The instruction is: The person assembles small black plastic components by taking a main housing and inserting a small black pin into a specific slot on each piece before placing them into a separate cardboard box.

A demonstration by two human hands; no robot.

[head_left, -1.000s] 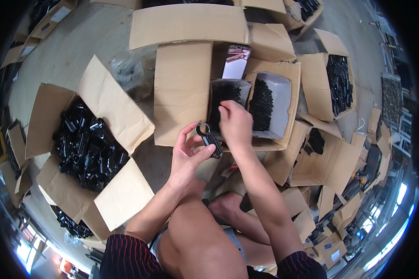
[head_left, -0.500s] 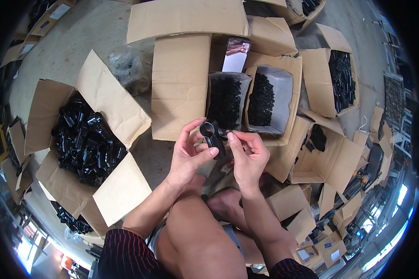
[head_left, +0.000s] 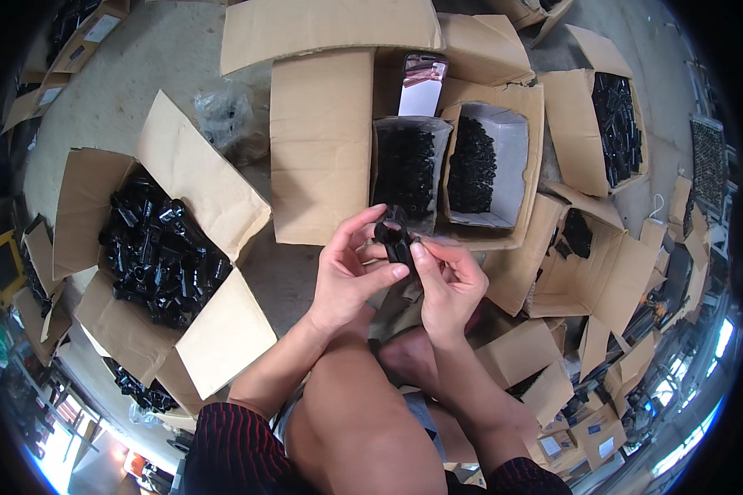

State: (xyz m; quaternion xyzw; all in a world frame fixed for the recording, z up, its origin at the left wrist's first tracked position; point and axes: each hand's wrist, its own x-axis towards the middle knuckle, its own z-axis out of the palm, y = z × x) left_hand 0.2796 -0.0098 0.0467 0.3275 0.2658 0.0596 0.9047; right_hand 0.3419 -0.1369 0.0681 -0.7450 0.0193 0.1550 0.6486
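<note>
My left hand (head_left: 344, 279) is closed round a glossy black plastic part with a ring-shaped end (head_left: 395, 238), held by thumb and fingers above my knees. At that part's right side, my right hand (head_left: 449, 287) pinches a small dark piece between thumb and fingertips. Most of the small piece is hidden, so I cannot tell its kind or whether it sits in the part. Just beyond my hands, two lined trays, a left one (head_left: 444, 136) and a right one (head_left: 513, 140), hold many small black pieces.
At the left, an open carton (head_left: 91, 194) is filled with similar black parts. A phone (head_left: 422, 87) leans upright behind the trays. On the right are a partly filled carton (head_left: 582, 276) and another with black parts (head_left: 576, 124). A clear plastic bag (head_left: 223, 115) lies on the floor.
The black part has turned in my left hand, its ring now seen more from the side. My right fingertips have come closer against it. The whole view has shifted slightly.
</note>
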